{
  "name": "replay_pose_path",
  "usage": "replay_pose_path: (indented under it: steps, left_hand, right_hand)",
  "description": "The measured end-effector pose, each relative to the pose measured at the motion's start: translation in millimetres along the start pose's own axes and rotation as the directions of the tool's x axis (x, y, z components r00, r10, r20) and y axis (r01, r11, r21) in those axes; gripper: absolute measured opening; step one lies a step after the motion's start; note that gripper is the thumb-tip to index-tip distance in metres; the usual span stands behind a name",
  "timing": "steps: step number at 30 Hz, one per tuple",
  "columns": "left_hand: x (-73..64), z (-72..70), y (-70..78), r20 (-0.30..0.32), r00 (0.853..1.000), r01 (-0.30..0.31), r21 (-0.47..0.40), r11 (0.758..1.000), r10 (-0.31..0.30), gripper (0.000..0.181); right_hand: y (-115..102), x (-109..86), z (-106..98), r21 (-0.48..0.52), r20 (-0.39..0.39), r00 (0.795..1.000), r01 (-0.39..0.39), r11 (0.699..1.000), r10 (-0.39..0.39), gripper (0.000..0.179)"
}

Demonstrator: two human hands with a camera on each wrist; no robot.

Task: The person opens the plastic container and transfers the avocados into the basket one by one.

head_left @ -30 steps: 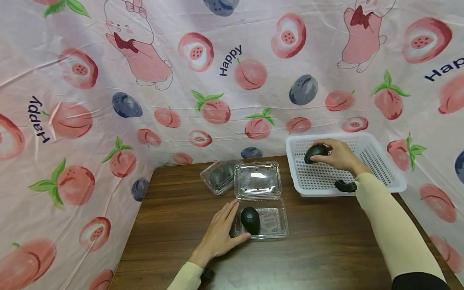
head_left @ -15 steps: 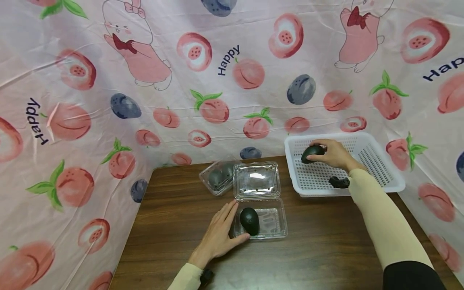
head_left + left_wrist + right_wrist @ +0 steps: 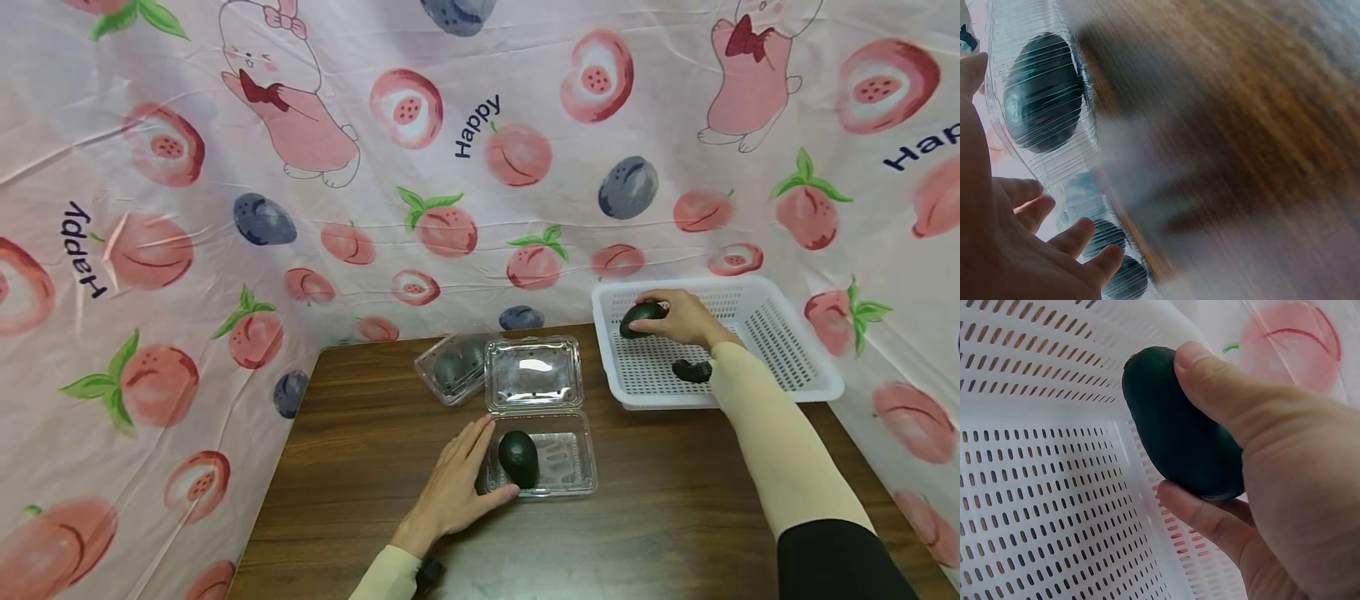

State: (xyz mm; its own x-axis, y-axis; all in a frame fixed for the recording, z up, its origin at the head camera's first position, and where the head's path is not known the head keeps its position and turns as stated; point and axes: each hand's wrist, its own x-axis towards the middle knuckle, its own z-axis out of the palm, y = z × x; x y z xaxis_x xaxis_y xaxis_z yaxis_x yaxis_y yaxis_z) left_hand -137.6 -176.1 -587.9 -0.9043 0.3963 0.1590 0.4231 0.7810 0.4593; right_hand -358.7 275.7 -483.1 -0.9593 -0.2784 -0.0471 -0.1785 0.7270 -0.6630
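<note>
My right hand [image 3: 684, 317] grips a dark green avocado [image 3: 642, 319] between thumb and fingers, over the left part of a white perforated basket [image 3: 806, 354]. The right wrist view shows this avocado [image 3: 1179, 428] near the basket wall, thumb on one side and fingers on the other. My left hand [image 3: 453, 483] lies with extended fingers along the left side of a clear plastic clamshell box [image 3: 566, 458], thumb at its front edge. Its lid [image 3: 532, 373] is folded back. Inside the box's left half sits another avocado [image 3: 518, 458], seen through the ribbed wall in the left wrist view.
Behind the left hand, a second clear box [image 3: 450, 364] holding avocados stands angled next to the folded-back lid. All of it is on a brown wooden table [image 3: 360, 433]. A pink fruit-print cloth [image 3: 465, 283] hangs behind and at the sides.
My right hand has shifted a little left within the basket, carrying the avocado with it. The left hand and the clamshell box stay in place.
</note>
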Motion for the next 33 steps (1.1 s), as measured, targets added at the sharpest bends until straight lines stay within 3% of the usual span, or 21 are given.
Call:
replay_pose_path:
  steps: [14, 21, 33]
  left_hand:
    - [-0.6, 0.5, 2.0, 0.013, 1.0, 0.02, -0.011, 1.0, -0.02, 0.111]
    - [-0.4, -1.2, 2.6, 0.023, 0.999, 0.03, -0.013, 0.999, -0.03, 0.111]
    - [0.6, -0.7, 1.4, 0.018, 0.999, 0.027, -0.002, 1.0, -0.027, 0.112]
  right_hand:
    - [12, 11.5, 13, -0.088, 0.02, 1.0, 0.02, 0.996, -0.019, 0.063]
    - [15, 17.3, 23, -0.141, 0.026, 0.997, 0.079, 0.987, -0.076, 0.055]
    - [17, 21.4, 31, -0.136, 0.032, 0.998, 0.061, 0.989, -0.057, 0.057]
